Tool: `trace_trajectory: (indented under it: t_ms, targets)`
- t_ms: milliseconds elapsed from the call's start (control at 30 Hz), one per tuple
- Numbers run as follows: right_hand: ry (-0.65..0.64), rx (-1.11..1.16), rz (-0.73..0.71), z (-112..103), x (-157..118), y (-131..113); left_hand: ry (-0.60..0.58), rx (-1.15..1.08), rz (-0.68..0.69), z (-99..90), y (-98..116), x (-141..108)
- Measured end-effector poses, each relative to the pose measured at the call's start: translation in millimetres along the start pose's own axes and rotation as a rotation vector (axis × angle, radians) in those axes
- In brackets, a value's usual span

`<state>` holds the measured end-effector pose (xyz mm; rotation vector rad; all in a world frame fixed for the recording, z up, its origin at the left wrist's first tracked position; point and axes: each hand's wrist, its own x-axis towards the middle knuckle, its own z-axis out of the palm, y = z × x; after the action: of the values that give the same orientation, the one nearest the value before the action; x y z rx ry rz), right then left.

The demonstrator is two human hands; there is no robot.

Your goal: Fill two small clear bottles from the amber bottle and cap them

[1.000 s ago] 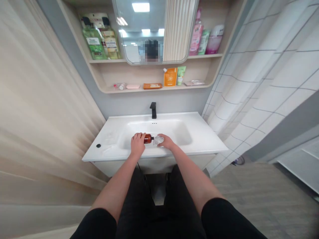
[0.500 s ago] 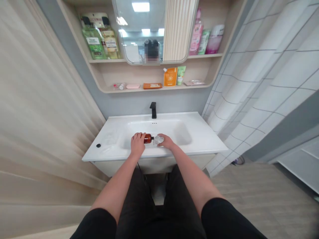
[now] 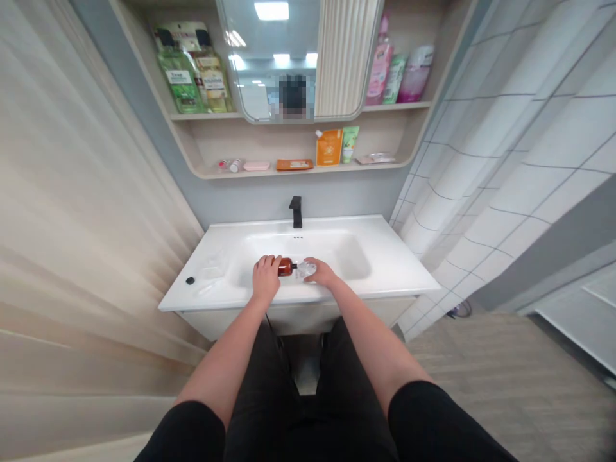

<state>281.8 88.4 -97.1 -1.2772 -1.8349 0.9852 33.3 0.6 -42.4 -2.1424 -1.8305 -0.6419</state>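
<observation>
Over the front of the white sink basin (image 3: pixel 353 253), my left hand (image 3: pixel 266 274) is wrapped round an amber bottle (image 3: pixel 285 267). The bottle lies on its side, its black neck pointing right. Closed round a small clear container (image 3: pixel 305 269) is my right hand (image 3: pixel 321 272); its mouth faces the bottle's neck. The two seem to meet or nearly meet there; I cannot tell whether liquid is flowing. My palms and the undersides of both vessels are hidden.
A black faucet (image 3: pixel 296 212) rises behind the basin. On the counter's left lie a small black cap (image 3: pixel 190 280) and a faint clear object (image 3: pixel 212 268). Above, a shelf holds an orange pouch (image 3: pixel 329 147), a green tube (image 3: pixel 350 145) and several bottles; a mirror (image 3: pixel 269 58) hangs between.
</observation>
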Motion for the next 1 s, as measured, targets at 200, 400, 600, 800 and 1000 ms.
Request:
trace_trajectory:
  t_ms: [200, 400, 600, 800, 1000]
  targets:
    - [0.003, -0.007, -0.003, -1.4, -1.8, -2.6, -0.007, -0.004, -0.008, -0.5, 0.5, -0.5]
    - [-0.008, 0.000, -0.005, -1.9, -2.2, -4.2, -0.011, -0.013, -0.005, -2.0, 0.9, -0.3]
    - [0.012, 0.006, -0.002, -1.6, -3.0, -5.5, -0.012, 0.003, -0.005, -1.6, 0.5, -0.7]
    - [0.000, 0.009, -0.001, -1.5, -2.7, -5.3, -0.020, -0.026, -0.012, -1.3, 0.6, -0.6]
    - [0.004, 0.009, 0.011, -1.2, -1.5, -3.0, -0.026, -0.019, -0.012, -2.3, 0.9, -0.5]
